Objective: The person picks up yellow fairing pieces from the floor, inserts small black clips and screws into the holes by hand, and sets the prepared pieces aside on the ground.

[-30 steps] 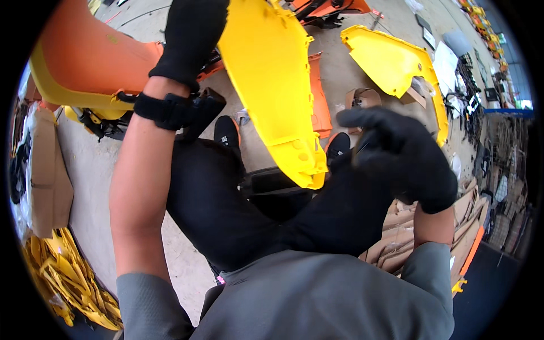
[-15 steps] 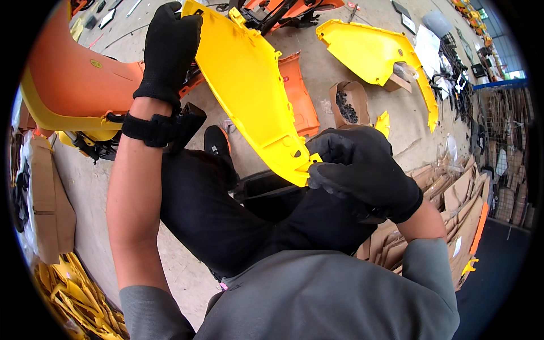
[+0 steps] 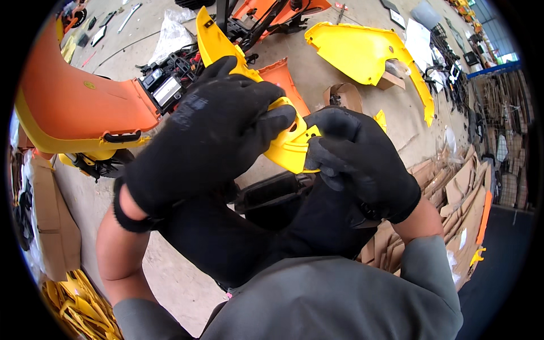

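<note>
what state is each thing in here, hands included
left hand: gloved, closed on the held yellow panel
right hand: gloved, fingers curled at that panel's near end, exact grip unclear
held yellow panel: tilted, partly covered by hands
other yellow panel: lying on the floor
cardboard box: open on top
clear plastic bag: crumpled
cardboard sheets: flattened, stacked
yellow parts: heaped

Floor (image 3: pixel 175 275): concrete, littered. At left, an orange vehicle body (image 3: pixel 73 107) with a yellow lower edge; beyond it lie a crumpled clear plastic bag (image 3: pixel 170 37) and a long silver tool (image 3: pixel 129 18). Ahead and to the right, a broad yellow panel (image 3: pixel 345 54) lies near an open cardboard box (image 3: pixel 352 101). Flattened cardboard (image 3: pixel 456 195) is piled at right; a heap of yellow parts (image 3: pixel 82 306) sits at lower left
</note>
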`<state>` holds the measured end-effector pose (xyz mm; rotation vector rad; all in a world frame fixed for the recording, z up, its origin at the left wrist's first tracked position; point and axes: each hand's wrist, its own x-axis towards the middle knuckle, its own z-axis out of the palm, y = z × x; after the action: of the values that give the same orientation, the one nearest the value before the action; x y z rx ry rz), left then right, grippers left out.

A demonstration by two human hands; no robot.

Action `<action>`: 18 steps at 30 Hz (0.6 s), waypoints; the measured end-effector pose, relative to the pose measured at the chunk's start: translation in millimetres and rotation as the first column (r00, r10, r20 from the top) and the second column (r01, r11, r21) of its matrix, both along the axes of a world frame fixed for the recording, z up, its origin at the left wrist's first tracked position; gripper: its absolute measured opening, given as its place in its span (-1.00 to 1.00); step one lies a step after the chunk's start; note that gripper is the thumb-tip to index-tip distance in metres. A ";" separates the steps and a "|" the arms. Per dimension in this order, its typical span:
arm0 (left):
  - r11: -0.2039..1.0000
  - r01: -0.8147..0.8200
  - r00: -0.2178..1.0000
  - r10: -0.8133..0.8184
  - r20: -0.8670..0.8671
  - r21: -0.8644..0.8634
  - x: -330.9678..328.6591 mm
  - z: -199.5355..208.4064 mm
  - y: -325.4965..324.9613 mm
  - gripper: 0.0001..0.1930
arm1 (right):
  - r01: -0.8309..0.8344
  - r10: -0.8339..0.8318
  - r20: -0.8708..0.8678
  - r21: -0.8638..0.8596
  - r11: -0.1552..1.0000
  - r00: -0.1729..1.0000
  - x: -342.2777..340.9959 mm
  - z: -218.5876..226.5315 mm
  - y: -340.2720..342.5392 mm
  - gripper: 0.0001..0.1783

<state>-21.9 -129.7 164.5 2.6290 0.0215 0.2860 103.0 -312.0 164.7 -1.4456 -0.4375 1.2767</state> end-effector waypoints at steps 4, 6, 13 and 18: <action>1.000 0.000 1.000 0.000 0.004 -0.011 8.9 -9.1 9.7 -0.88 | -0.062 0.063 -0.021 0.018 0.998 0.998 1.6 -3.5 2.2 -0.74; 0.995 0.083 0.995 -0.086 -0.052 -0.053 14.9 -4.5 17.1 -0.89 | -0.051 0.050 0.049 0.014 0.999 0.998 4.9 -5.3 0.9 -0.74; 0.985 0.091 0.994 -0.082 0.066 -0.147 28.4 -15.6 33.5 -0.89 | -0.019 -0.029 0.325 0.143 0.990 0.945 25.4 -2.4 -5.6 -0.77; 0.994 0.092 0.980 -0.081 0.181 -0.052 32.7 -21.9 25.7 -0.91 | -0.014 -0.061 0.324 0.226 0.974 0.944 32.4 -7.6 -1.3 -0.75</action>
<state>10.9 -103.9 142.6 2.5266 -0.1421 0.4827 135.4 -313.2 157.1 -1.4657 -0.7622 0.9310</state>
